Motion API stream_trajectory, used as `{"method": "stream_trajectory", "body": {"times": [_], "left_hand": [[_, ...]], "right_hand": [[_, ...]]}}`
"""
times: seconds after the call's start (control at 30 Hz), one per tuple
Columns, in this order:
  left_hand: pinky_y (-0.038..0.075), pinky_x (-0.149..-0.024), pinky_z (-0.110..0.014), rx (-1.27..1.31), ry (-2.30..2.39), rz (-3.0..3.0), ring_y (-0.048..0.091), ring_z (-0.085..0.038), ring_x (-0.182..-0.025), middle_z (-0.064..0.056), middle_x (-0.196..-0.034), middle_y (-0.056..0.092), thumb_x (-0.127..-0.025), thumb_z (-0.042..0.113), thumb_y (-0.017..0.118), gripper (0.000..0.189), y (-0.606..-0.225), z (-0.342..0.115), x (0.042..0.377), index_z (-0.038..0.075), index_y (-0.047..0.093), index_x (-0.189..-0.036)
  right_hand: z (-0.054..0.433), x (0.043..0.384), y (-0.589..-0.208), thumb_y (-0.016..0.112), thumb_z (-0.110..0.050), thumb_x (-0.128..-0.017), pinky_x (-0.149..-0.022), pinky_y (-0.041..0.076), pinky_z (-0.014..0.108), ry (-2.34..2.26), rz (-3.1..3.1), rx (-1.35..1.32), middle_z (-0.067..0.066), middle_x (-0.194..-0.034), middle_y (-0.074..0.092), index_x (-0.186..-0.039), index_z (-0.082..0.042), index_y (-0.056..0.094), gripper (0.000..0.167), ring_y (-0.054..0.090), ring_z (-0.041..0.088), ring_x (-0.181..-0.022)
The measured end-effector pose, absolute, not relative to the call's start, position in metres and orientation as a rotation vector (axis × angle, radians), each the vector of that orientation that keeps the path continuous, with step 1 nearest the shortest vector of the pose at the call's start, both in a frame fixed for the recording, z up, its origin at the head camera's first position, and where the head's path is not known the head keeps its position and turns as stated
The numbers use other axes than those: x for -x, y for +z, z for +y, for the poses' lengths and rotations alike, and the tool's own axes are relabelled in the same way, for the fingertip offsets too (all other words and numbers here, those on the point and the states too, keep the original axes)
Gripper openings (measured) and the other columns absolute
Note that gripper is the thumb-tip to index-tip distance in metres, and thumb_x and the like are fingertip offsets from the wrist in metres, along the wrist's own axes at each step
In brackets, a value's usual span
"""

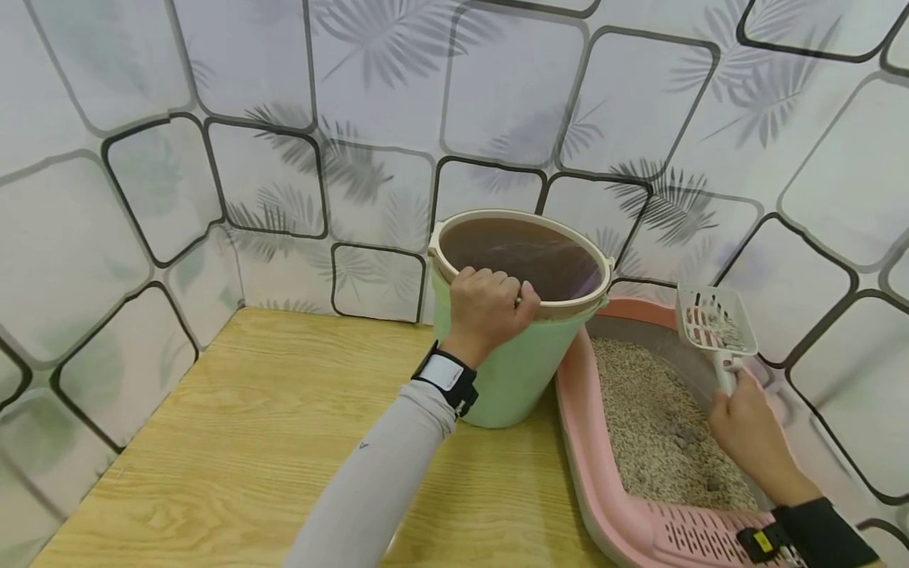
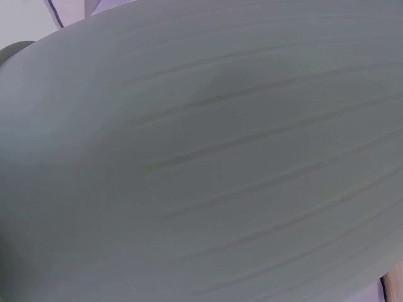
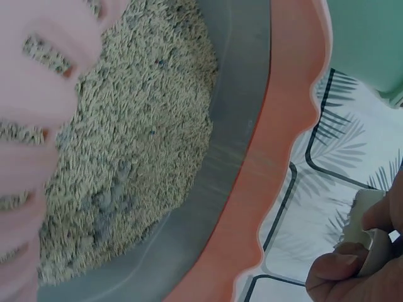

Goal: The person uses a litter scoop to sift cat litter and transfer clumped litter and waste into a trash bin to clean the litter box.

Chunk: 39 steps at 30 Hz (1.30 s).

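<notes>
My left hand (image 1: pixel 488 309) grips the near rim of a green trash bin (image 1: pixel 525 367), fingers curled over its cream ring (image 1: pixel 490 213). A dark liner shows inside the bin. The bin's ribbed side (image 2: pixel 252 151) fills the left wrist view. In my right hand (image 1: pixel 754 430) is the handle of a white litter scoop (image 1: pixel 747 335), raised over the far right of a pink litter box (image 1: pixel 578 410). Some pale litter lies in the slotted scoop head. The right wrist view shows the fingers around the handle (image 3: pixel 378 255), with the scoop head largely hidden.
Pellet litter (image 1: pixel 639 418) with darker clumps covers the box floor. The box has a slotted front ledge (image 1: pixel 699 528) and stands against the bin's right side. Wood-grain flooring (image 1: pixel 234 442) spreads to the left. Patterned walls (image 1: pixel 383 197) close in the back and both sides.
</notes>
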State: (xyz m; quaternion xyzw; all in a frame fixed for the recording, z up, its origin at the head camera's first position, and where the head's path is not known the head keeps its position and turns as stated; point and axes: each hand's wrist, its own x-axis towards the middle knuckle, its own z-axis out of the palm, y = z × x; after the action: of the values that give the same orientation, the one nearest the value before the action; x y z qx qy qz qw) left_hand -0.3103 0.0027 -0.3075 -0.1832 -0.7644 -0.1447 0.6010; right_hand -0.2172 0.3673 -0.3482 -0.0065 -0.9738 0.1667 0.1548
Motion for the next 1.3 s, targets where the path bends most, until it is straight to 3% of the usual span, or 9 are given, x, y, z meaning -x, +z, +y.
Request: {"method": "stream_trajectory", "body": {"times": [0.27, 0.4, 0.63, 0.87, 0.97, 1.03, 1.13, 1.23, 1.3], "left_hand": [[0.036, -0.051, -0.031, 0.42, -0.329, -1.77, 0.048, -0.016, -0.042, 0.004, -0.042, 0.043, -0.074, 0.025, 0.062, 0.038, -0.306, 0.003, 0.31, 0.018, 0.041, -0.043], [0.036, -0.052, -0.031, 0.419, -0.33, -1.781, 0.049, -0.016, -0.043, 0.004, -0.042, 0.043, -0.075, 0.025, 0.061, 0.038, -0.306, 0.003, 0.31, 0.018, 0.042, -0.043], [0.035, -0.051, -0.031, 0.427, -0.332, -1.775, 0.047, -0.015, -0.042, 0.005, -0.042, 0.041, -0.073, 0.025, 0.063, 0.039, -0.307, 0.004, 0.311, 0.018, 0.041, -0.042], [0.035, -0.05, -0.03, 0.434, -0.332, -1.767, 0.046, -0.015, -0.041, 0.005, -0.041, 0.04, -0.075, 0.025, 0.06, 0.039, -0.306, 0.006, 0.309, 0.018, 0.041, -0.042], [0.035, -0.05, -0.031, 0.431, -0.334, -1.763, 0.046, -0.015, -0.041, 0.005, -0.041, 0.04, -0.076, 0.025, 0.059, 0.039, -0.305, 0.005, 0.308, 0.018, 0.041, -0.042], [0.035, -0.05, -0.031, 0.426, -0.336, -1.764, 0.047, -0.015, -0.041, 0.004, -0.041, 0.041, -0.077, 0.025, 0.058, 0.039, -0.305, 0.005, 0.308, 0.018, 0.041, -0.042], [0.035, -0.051, -0.031, 0.42, -0.337, -1.769, 0.047, -0.016, -0.042, 0.004, -0.041, 0.041, -0.077, 0.025, 0.056, 0.039, -0.306, 0.004, 0.309, 0.017, 0.041, -0.042], [0.035, -0.051, -0.031, 0.417, -0.334, -1.771, 0.048, -0.016, -0.042, 0.005, -0.042, 0.042, -0.077, 0.026, 0.057, 0.039, -0.307, 0.003, 0.309, 0.018, 0.041, -0.043], [0.035, -0.051, -0.031, 0.418, -0.336, -1.771, 0.048, -0.016, -0.042, 0.005, -0.042, 0.042, -0.078, 0.026, 0.056, 0.039, -0.307, 0.003, 0.309, 0.018, 0.041, -0.043]], "right_hand": [[0.366, 0.219, -0.35, 0.043, 0.0, -0.088, -0.058, 0.043, 0.06, 0.299, -2.796, 0.018, 0.053, -0.116, 0.041, -0.13, 0.03, 0.028, 0.054, 0.052, 0.061, -0.08], [0.36, 0.215, -0.347, 0.042, 0.0, -0.085, -0.048, 0.04, 0.055, 0.25, -2.823, 0.012, 0.048, -0.098, 0.043, -0.124, 0.028, 0.03, 0.049, 0.052, 0.055, -0.065], [0.356, 0.215, -0.345, 0.039, -0.002, -0.088, -0.049, 0.039, 0.045, 0.271, -2.904, -0.019, 0.031, -0.077, 0.046, -0.117, 0.026, 0.035, 0.041, 0.05, 0.037, -0.059], [0.362, 0.215, -0.344, 0.027, -0.02, -0.103, -0.053, 0.038, 0.03, 0.772, -3.089, 0.033, 0.028, -0.099, 0.048, -0.138, 0.017, 0.027, 0.051, 0.047, 0.021, -0.065], [0.366, 0.213, -0.345, 0.028, -0.02, -0.104, -0.052, 0.037, 0.029, 1.044, -3.062, 0.02, 0.014, -0.084, 0.044, -0.119, 0.009, 0.039, 0.035, 0.042, 0.014, -0.059], [0.368, 0.213, -0.346, 0.029, -0.02, -0.104, -0.049, 0.032, 0.03, 1.289, -3.012, 0.019, 0.002, -0.075, 0.035, -0.102, 0.002, 0.036, 0.024, 0.033, 0.008, -0.053], [0.372, 0.213, -0.345, 0.028, -0.021, -0.105, -0.05, 0.023, 0.035, 1.558, -2.939, -0.026, -0.004, -0.071, 0.029, -0.099, -0.006, 0.036, 0.018, 0.021, 0.01, -0.052], [0.374, 0.213, -0.345, 0.026, -0.023, -0.106, -0.053, 0.019, 0.038, 1.666, -2.909, -0.063, -0.006, -0.07, 0.027, -0.11, -0.006, 0.034, 0.018, 0.014, 0.016, -0.053], [0.375, 0.212, -0.345, 0.024, -0.023, -0.106, -0.052, 0.019, 0.038, 1.658, -2.926, -0.069, -0.006, -0.07, 0.025, -0.128, -0.002, 0.028, 0.03, 0.012, 0.017, -0.053]]}}
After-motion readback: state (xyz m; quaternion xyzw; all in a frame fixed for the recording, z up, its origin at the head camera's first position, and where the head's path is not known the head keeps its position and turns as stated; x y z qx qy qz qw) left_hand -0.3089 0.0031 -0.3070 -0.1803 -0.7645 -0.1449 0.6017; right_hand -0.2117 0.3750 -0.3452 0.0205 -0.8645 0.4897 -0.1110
